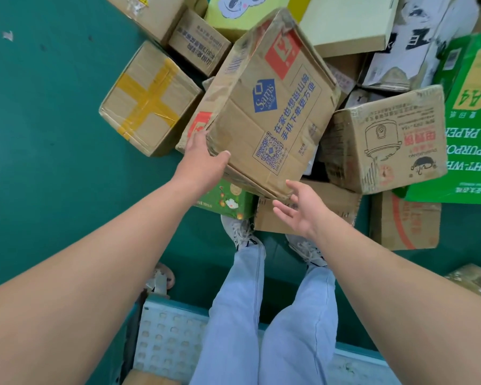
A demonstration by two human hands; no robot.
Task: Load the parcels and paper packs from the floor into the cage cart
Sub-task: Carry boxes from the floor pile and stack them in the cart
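Both forearms reach down over the person's jeans point(261, 315); the left hand point(203, 159) grips the near corner of a tilted Sam's Club box point(267, 107), thumb on top. Right hand point(300, 209) hovers open-fingered just under its lower edge; the box sits raised above the parcel heap point(386, 140) on the green floor point(53, 134).

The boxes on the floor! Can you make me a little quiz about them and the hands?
1. True or false: the left hand holds the Sam's box at its corner.
2. What colour tape crosses the taped box?
3. The right hand is: A) open below the box, B) gripping the green A4 paper box, C) in a fist.

Key: 1 true; 2 yellow; 3 A.
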